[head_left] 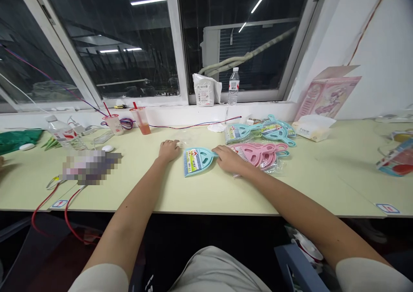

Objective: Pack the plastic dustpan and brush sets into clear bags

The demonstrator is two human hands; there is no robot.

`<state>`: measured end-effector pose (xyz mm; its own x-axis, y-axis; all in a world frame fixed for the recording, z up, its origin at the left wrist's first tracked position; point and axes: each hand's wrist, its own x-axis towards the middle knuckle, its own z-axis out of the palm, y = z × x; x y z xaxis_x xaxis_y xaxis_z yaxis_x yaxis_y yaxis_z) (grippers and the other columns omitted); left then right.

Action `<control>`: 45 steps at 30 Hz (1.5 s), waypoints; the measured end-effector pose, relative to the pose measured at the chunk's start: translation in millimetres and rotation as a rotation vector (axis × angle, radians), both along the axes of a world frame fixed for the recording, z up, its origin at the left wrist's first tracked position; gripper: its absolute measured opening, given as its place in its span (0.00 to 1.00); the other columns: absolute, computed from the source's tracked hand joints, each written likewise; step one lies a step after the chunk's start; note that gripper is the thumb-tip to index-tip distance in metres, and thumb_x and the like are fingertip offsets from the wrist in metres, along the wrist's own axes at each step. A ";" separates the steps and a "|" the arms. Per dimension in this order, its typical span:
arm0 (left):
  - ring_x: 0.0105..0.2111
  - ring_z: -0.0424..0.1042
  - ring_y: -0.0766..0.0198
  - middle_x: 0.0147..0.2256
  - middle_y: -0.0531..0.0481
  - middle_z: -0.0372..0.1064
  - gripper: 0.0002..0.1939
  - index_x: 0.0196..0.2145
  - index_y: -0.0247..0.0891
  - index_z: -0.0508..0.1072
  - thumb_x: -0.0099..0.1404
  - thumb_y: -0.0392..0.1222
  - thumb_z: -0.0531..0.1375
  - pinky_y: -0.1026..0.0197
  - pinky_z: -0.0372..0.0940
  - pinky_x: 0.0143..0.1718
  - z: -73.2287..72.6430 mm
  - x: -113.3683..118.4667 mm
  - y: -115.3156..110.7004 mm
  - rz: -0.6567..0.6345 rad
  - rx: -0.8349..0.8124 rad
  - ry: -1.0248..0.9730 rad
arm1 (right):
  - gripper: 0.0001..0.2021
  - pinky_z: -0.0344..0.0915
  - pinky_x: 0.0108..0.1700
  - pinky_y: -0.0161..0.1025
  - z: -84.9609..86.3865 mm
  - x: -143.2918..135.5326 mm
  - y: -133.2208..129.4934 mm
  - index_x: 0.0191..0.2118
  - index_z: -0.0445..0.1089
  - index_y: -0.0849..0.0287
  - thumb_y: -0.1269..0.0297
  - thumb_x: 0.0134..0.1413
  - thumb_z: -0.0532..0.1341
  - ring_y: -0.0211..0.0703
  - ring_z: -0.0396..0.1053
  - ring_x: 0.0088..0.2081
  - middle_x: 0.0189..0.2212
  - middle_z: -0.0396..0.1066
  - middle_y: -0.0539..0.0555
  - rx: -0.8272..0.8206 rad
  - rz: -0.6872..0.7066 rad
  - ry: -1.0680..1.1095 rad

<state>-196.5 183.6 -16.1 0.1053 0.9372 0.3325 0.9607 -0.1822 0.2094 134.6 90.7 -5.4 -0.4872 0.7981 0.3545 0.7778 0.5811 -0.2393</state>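
A light-blue toy-sized dustpan and brush set (197,160) with a printed label lies flat on the table in front of me. The fingers of my right hand (227,159) are closed round the tip of its handle, beside the pile of sets. To the left of the dustpan, my left hand (169,150) rests on the tabletop with bent fingers, at the edge of a crumpled clear plastic bag (185,138). Pink dustpan sets (258,153) in clear wrapping lie just right of my right hand. Behind them are more blue dustpan sets (274,129).
Along the back stand two drink cups (143,122), with a water bottle (233,87) and a white packet (205,89) on the sill. A tissue pack (314,127) and pink box (329,96) are at right. Another bottle (66,132) and red cables (66,212) are at left.
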 end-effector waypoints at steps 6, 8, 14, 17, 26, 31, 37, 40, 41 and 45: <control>0.52 0.72 0.41 0.51 0.32 0.74 0.18 0.44 0.39 0.79 0.70 0.49 0.53 0.46 0.64 0.54 4.4 1.4 -20.9 0.108 -0.054 -0.079 | 0.32 0.63 0.55 0.41 2.2 3.3 -6.1 0.57 0.71 0.60 0.88 0.48 0.51 0.51 0.64 0.55 0.51 0.67 0.62 0.002 0.018 -0.116; 0.49 0.74 0.42 0.47 0.33 0.75 0.16 0.42 0.39 0.78 0.69 0.49 0.54 0.46 0.65 0.53 5.2 0.4 -20.3 0.137 -0.052 -0.108 | 0.32 0.63 0.54 0.41 2.5 4.9 -6.6 0.56 0.72 0.59 0.88 0.46 0.52 0.50 0.63 0.54 0.50 0.65 0.61 -0.002 0.034 -0.130; 0.52 0.74 0.48 0.51 0.39 0.76 0.15 0.45 0.41 0.78 0.60 0.40 0.62 0.53 0.66 0.57 -0.2 -5.4 -13.2 -0.089 -0.081 -0.243 | 0.30 0.62 0.58 0.44 6.6 12.5 -5.9 0.51 0.73 0.59 0.88 0.41 0.55 0.52 0.62 0.56 0.50 0.63 0.60 -0.061 0.150 -0.106; 0.52 0.75 0.50 0.52 0.43 0.77 0.14 0.42 0.43 0.81 0.57 0.40 0.64 0.55 0.65 0.59 0.0 2.0 -16.5 -0.280 -0.123 -0.381 | 0.33 0.63 0.59 0.44 11.4 16.5 -6.0 0.54 0.73 0.58 0.89 0.40 0.55 0.52 0.62 0.58 0.51 0.64 0.60 -0.098 0.195 -0.038; 0.41 0.79 0.53 0.40 0.38 0.80 0.10 0.38 0.36 0.79 0.61 0.42 0.61 0.50 0.72 0.48 31.2 23.5 -26.6 -0.215 -0.186 -1.100 | 0.34 0.61 0.63 0.45 22.3 30.5 3.9 0.59 0.71 0.60 0.87 0.45 0.55 0.53 0.62 0.59 0.51 0.62 0.60 -0.101 0.166 0.054; 0.39 0.81 0.48 0.35 0.36 0.78 0.10 0.38 0.34 0.76 0.66 0.44 0.64 0.44 0.77 0.45 39.3 20.0 -41.7 -0.242 -0.785 -1.330 | 0.32 0.62 0.62 0.46 15.3 24.3 13.1 0.58 0.72 0.62 0.85 0.46 0.56 0.54 0.62 0.57 0.50 0.62 0.61 -0.066 0.077 0.089; 0.43 0.81 0.47 0.38 0.34 0.79 0.12 0.46 0.30 0.77 0.64 0.34 0.65 0.49 0.78 0.46 36.3 24.1 -45.1 -0.298 -0.807 -1.359 | 0.27 0.60 0.64 0.48 9.9 4.8 18.5 0.59 0.72 0.60 0.80 0.52 0.60 0.55 0.60 0.59 0.52 0.63 0.62 -0.029 0.027 0.149; 0.43 0.82 0.49 0.41 0.32 0.80 0.15 0.49 0.26 0.77 0.64 0.31 0.62 0.52 0.79 0.45 37.4 14.5 -39.3 -0.265 -0.738 -1.424 | 0.25 0.56 0.67 0.48 11.2 3.0 24.0 0.64 0.68 0.62 0.73 0.61 0.60 0.56 0.61 0.62 0.56 0.63 0.64 -0.046 0.019 0.259; 0.42 0.82 0.49 0.41 0.32 0.80 0.16 0.50 0.25 0.77 0.64 0.30 0.61 0.53 0.79 0.44 38.4 9.2 -37.7 -0.237 -0.708 -1.449 | 0.26 0.55 0.68 0.48 11.2 4.2 26.7 0.66 0.66 0.63 0.70 0.63 0.59 0.56 0.60 0.63 0.58 0.63 0.65 -0.055 -0.011 0.307; 0.40 0.82 0.50 0.40 0.33 0.81 0.19 0.52 0.25 0.76 0.64 0.28 0.58 0.54 0.79 0.43 42.2 -19.1 -34.2 -0.102 -0.625 -1.520 | 0.27 0.54 0.68 0.51 6.5 11.1 36.8 0.68 0.63 0.64 0.64 0.65 0.62 0.59 0.62 0.64 0.60 0.67 0.69 -0.127 -0.194 0.401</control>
<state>-215.6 149.4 26.1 0.1216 0.9676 -0.2214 -0.1913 0.2418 0.9513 145.7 127.5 1.1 -0.1691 0.9102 0.3782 0.7008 0.3808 -0.6032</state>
